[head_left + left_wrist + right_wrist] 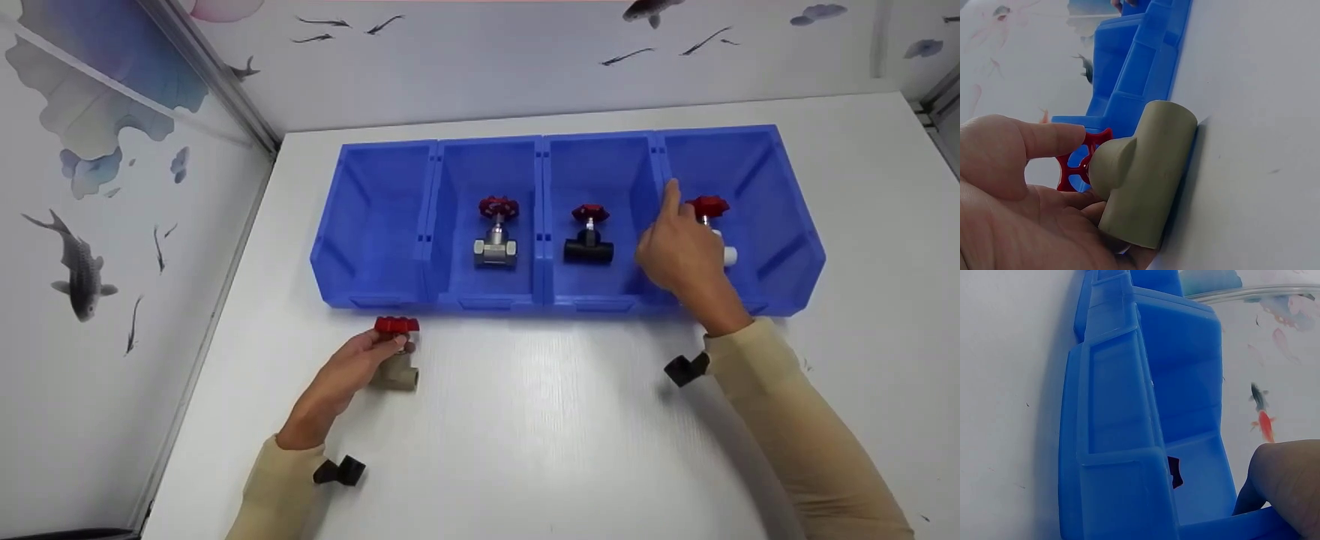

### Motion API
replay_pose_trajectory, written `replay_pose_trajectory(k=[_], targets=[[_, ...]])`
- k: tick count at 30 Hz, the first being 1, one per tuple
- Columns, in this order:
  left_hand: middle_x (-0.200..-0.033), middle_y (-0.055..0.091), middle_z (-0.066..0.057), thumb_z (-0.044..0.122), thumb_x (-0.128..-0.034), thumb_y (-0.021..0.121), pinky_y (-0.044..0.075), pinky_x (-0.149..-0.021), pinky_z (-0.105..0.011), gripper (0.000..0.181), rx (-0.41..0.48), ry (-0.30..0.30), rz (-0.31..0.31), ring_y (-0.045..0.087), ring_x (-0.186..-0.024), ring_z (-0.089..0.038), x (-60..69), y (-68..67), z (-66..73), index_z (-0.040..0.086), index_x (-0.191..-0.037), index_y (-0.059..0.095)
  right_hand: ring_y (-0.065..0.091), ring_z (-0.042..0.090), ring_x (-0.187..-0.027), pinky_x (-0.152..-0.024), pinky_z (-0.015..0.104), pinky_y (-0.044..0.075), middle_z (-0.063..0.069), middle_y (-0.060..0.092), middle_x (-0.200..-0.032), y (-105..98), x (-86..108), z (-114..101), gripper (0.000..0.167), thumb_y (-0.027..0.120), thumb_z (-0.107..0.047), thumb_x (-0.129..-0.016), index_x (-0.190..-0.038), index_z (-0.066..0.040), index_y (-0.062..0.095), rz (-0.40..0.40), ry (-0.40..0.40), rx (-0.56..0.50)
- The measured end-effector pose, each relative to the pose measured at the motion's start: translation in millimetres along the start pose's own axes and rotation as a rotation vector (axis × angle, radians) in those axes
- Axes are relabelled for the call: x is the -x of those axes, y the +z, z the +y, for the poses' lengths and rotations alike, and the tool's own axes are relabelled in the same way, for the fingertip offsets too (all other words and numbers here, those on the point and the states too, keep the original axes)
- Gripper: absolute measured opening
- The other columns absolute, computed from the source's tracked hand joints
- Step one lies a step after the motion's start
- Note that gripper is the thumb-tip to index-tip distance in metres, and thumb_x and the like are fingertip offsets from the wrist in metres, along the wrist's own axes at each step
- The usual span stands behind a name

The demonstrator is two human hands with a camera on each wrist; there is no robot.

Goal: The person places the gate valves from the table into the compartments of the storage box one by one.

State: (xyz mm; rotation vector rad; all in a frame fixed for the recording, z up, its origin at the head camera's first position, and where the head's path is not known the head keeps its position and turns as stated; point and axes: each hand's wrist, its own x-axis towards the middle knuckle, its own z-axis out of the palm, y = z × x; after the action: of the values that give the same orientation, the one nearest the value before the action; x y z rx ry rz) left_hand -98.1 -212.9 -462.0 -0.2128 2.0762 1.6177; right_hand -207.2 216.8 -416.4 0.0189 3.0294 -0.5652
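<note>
My left hand (349, 371) grips a beige valve (1151, 174) below its red handwheel (397, 325), just in front of the leftmost bin. In the left wrist view, the valve's pipe body lies close to the white tabletop. My right hand (686, 251) straddles the wall between the two rightmost blue bins (780, 217), its index finger stretched along the rim. In the right wrist view the thumb side of that hand (1292, 478) reaches over the wall. Partly hidden beside it is a white valve (730, 256) with a red handwheel (709, 206).
The leftmost blue bin (379, 217) holds nothing visible. The second holds a metal valve (495, 251), the third a black valve (589, 249), both with red handwheels. A white table (525, 420) lies in front, with printed panels (487, 67) behind and at the left.
</note>
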Motion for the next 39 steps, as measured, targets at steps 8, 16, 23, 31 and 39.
replay_pose_trajectory(k=[8,16,23,31,39], targets=[[-0.122,0.062,-0.013,0.025,-0.1037,0.051,0.022,-0.113,-0.049,0.038,-0.018,0.009,-0.011,0.046,-0.125,-0.027,-0.1,-0.1,-0.2,-0.003,-0.13,0.055,0.059,0.049,-0.077,-0.075,0.065,0.047,0.041,0.044,-0.132,0.1,-0.4,0.2,0.07,0.037,-0.018,-0.1,-0.155,0.005,0.002,-0.005,0.005,-0.001],[-0.12,0.062,-0.013,0.023,-0.1039,0.05,0.02,-0.115,-0.05,0.037,-0.015,0.017,-0.027,0.045,-0.127,-0.028,-0.1,0.3,-0.5,-0.002,-0.131,0.054,0.059,0.05,-0.081,-0.078,0.065,0.047,0.04,0.044,-0.132,-1.0,0.1,-0.7,0.07,0.037,-0.019,-0.1,-0.155,0.005,0.001,-0.012,0.014,-0.001],[-0.116,0.062,-0.013,0.019,-0.1038,0.049,0.025,-0.111,-0.044,0.035,0.001,0.003,-0.029,0.048,-0.122,-0.028,-4.0,1.4,-2.1,-0.003,-0.13,0.054,0.058,0.046,-0.07,-0.067,0.062,0.049,0.041,0.045,-0.131,-0.5,0.6,-0.2,0.068,0.035,-0.018,-0.099,-0.155,0.006,0.004,0.007,-0.001,0.008],[-0.113,0.063,-0.012,0.019,-0.104,0.048,0.026,-0.11,-0.042,0.034,0.01,0.012,-0.031,0.051,-0.119,-0.027,-4.9,1.0,-2.1,-0.004,-0.128,0.054,0.058,0.046,-0.07,-0.067,0.062,0.048,0.041,0.045,-0.132,-0.5,0.5,-0.4,0.069,0.035,-0.018,-0.1,-0.155,0.005,0.002,-0.002,0.003,0.007],[-0.115,0.061,-0.013,0.018,-0.1048,0.046,0.027,-0.109,-0.042,0.033,0.017,0.014,-0.033,0.051,-0.118,-0.027,-3.8,0.6,-0.3,-0.004,-0.129,0.052,0.058,0.046,-0.072,-0.069,0.062,0.048,0.041,0.045,-0.132,-0.3,0.0,-0.1,0.069,0.035,-0.018,-0.1,-0.155,0.005,0.001,-0.005,0.006,-0.004]])
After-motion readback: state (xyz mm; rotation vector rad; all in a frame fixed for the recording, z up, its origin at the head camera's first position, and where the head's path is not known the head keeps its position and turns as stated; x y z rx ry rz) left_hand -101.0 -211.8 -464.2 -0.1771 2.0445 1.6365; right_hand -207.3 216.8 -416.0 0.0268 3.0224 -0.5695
